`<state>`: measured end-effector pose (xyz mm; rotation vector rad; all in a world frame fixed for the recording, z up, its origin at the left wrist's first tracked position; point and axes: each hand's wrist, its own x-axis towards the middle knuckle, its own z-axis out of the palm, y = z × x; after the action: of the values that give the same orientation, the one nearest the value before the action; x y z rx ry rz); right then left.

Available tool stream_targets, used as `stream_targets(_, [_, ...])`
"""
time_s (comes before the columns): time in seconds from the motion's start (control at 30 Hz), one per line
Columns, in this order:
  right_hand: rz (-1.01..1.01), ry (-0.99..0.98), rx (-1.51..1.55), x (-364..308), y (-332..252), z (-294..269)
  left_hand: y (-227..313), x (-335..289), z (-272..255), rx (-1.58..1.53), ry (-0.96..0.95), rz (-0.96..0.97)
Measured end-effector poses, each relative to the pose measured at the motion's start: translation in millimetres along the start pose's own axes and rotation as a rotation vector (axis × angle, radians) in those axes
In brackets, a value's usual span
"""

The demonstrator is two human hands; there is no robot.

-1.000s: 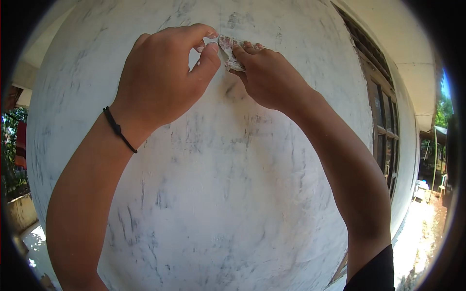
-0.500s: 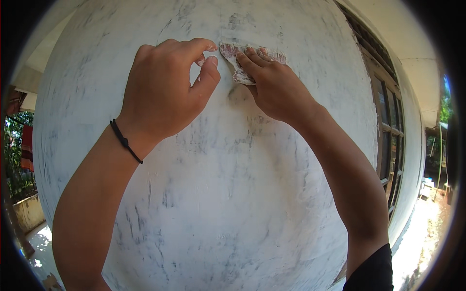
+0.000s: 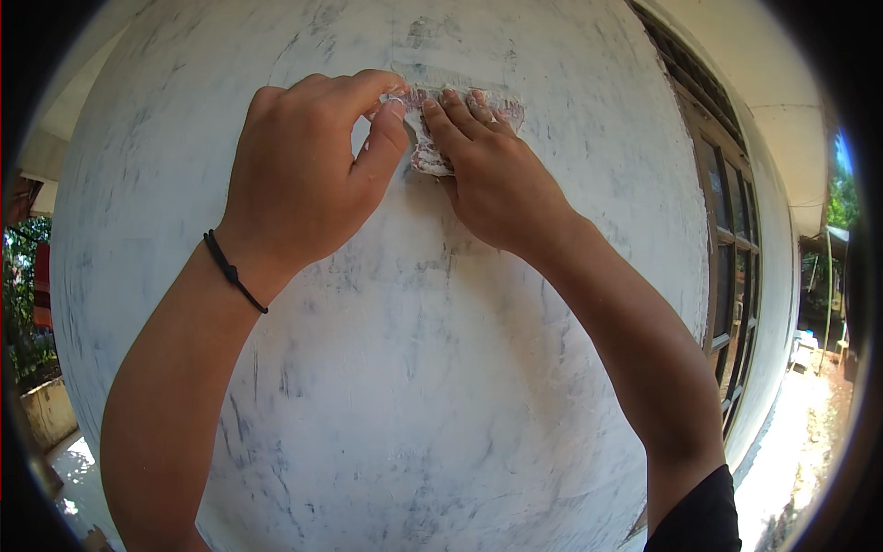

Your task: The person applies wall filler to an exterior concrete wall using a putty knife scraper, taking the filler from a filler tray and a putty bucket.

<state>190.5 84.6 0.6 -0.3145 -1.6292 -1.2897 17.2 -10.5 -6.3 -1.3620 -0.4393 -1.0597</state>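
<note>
A thin, flat putty scraper [image 3: 428, 158], reddish-brown and smeared with white putty, lies against the white wall [image 3: 395, 368]. My right hand [image 3: 501, 175] holds it, the fingers laid over its face and pressing it to the wall. My left hand [image 3: 308, 166], a black cord bracelet [image 3: 230, 273] on its wrist, is raised beside the scraper's upper left corner. Its thumb and forefinger are pinched together, with white putty on the tips. They meet the corner, but whether they grip it is hidden.
Grey-blue streaks run over the wall. To the right is a wooden-framed window [image 3: 731, 230] with glass panes. Beyond it lies sunlit ground [image 3: 800, 432]. A low wall [image 3: 48, 412] and greenery show at the far left.
My right hand has slid the scraper slightly left and down along the wall, up to my left fingertips. The left hand has barely moved, and the gap between them has closed.
</note>
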Motion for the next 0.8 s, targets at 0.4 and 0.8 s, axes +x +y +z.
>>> stream_targets(0.4, [0.034,-0.047,-0.005,-11.1,-5.9,-3.0,-3.2,-5.2,-0.6,-0.046,-0.029,-0.004])
stream_targets(0.8, [0.042,-0.025,0.008,-27.4,-21.5,-3.0,-5.7,-9.5,2.3,-0.089,-0.006,-0.032])
